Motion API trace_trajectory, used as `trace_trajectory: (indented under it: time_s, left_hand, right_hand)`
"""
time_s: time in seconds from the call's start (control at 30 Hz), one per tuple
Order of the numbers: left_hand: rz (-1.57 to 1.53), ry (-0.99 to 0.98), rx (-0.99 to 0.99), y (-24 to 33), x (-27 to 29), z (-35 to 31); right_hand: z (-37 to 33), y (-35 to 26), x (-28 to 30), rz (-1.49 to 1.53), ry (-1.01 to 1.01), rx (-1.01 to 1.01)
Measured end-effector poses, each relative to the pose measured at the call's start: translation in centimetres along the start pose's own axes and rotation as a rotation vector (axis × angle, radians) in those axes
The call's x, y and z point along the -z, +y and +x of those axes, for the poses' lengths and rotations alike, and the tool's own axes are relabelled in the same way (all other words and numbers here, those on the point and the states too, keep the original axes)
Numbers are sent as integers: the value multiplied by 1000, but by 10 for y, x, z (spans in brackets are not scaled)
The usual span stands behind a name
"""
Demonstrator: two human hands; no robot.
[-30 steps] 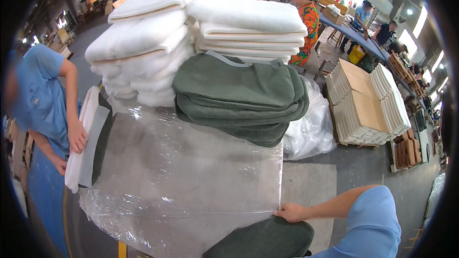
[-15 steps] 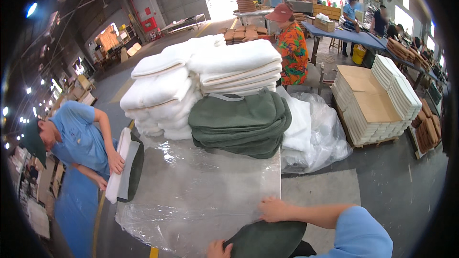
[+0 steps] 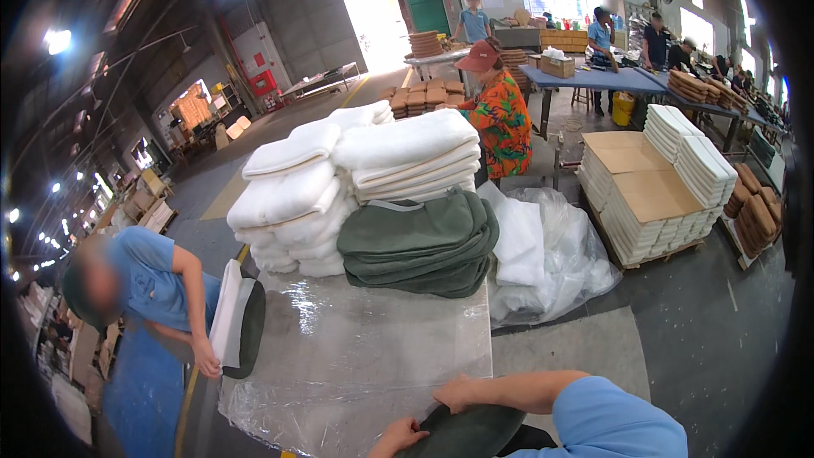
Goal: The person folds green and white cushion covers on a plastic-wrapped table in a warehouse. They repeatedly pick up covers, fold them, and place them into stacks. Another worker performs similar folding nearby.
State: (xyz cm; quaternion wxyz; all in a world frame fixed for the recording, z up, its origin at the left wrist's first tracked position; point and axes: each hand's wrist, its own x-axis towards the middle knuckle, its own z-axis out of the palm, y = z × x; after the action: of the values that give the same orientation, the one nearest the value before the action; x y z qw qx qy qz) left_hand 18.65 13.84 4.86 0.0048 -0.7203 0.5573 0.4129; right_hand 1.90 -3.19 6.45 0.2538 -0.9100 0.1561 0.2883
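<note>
At the near edge of the table, a dark green fabric cover (image 3: pixel 471 434) lies beneath my hands, partly cut off by the lower edge of the view. My left hand (image 3: pixel 400 438) grips its left edge with the fingers bent over the cloth. My right hand (image 3: pixel 456 393) is closed on the cover's far edge, its fingertips partly hidden. Farther back on the table is a pile of similar green covers (image 3: pixel 415 246), beside tall stacks of folded white padding (image 3: pixel 292 195).
Clear plastic film covers the grey tabletop (image 3: pixel 339 331). A co-worker in blue (image 3: pixel 161 280) at the left edge holds a white pad (image 3: pixel 227 314) with a green cover. Right of the table are a plastic bag (image 3: pixel 560 263) and a pallet of stacked white pads (image 3: pixel 649 212).
My hands have come closer together on the green cover, the right one moving left. The co-worker's hand has slid down to the lower end of the white pad. The view has shifted slightly.
</note>
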Motion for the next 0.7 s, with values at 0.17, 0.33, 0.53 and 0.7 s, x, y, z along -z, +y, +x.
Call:
trace_trajectory:
  time_s: [0.17,0.33,0.53,0.7]
  left_hand:
    - [108,310,-185,16,-7,5]
    - [29,191,-122,12,5,4]
    - [-289,34,-95,4,3,-5]
    - [-275,384,114,-25,-25,-27]
  right_hand:
    - [8,14,-18,9,86,120]
    - [12,6,-7,48,137,197]
    - [22,43,-26,83,-5,-47]
    - [18,4,-3,696,31,-264]
